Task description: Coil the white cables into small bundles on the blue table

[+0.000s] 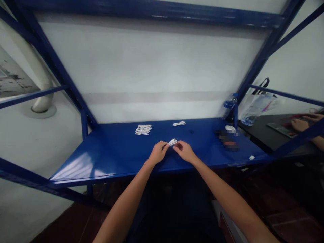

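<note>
My left hand (158, 152) and my right hand (185, 151) meet over the middle of the blue shelf (113, 153). Both are closed in a pinch on a small white cable bundle (172, 142) held between them just above the surface. A larger pile of coiled white cables (143, 129) lies farther back on the left. A single small white cable (179, 123) lies at the back centre.
A water bottle (230, 105) stands at the back right corner post. A blurred dark object (227, 139) and a small white piece (251, 157) lie on the right. Another person's hands (301, 124) work at a black table to the right. Blue frame bars surround the shelf.
</note>
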Motion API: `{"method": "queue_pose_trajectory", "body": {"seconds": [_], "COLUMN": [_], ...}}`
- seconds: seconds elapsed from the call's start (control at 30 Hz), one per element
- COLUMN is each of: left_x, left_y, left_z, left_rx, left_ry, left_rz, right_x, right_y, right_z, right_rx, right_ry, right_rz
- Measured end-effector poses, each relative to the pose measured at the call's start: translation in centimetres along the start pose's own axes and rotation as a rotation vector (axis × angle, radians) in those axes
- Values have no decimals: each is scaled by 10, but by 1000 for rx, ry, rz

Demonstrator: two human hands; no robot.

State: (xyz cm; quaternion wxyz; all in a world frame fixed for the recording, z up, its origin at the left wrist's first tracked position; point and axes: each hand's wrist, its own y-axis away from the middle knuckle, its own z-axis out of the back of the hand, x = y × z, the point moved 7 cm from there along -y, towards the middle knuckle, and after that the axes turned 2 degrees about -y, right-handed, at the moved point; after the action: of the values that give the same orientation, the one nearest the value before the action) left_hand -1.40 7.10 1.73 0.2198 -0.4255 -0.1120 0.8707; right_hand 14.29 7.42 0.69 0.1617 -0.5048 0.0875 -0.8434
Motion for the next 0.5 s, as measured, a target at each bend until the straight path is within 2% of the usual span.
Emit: {"method": "queue_pose_trajectory", "body": {"seconds": [0.07, 0.13, 0.2, 0.27, 0.37, 0.5], "left_x": [0, 0, 3, 8, 12, 8], "left_y": [-1, -1, -1, 1, 4, 7], "left_z": [-1, -3, -3, -1, 3, 3], "left_rx": [93, 157, 161, 112, 53, 78], "left_ry": [-65, -130, -168, -164, -136, -167], "left_rz": [-27, -40, -24, 28, 75, 39], "right_x": [-9, -8, 1, 9, 9, 0], "right_y": [-2, -4, -3, -1, -3, -6], "right_z": [8, 8, 2, -1, 1, 2], "right_rx": [-36, 38, 167, 225, 158, 100], "right_ry": [-53, -73, -33, 58, 187, 257], "right_rz": [-31, 17, 120, 196, 205, 176]}}
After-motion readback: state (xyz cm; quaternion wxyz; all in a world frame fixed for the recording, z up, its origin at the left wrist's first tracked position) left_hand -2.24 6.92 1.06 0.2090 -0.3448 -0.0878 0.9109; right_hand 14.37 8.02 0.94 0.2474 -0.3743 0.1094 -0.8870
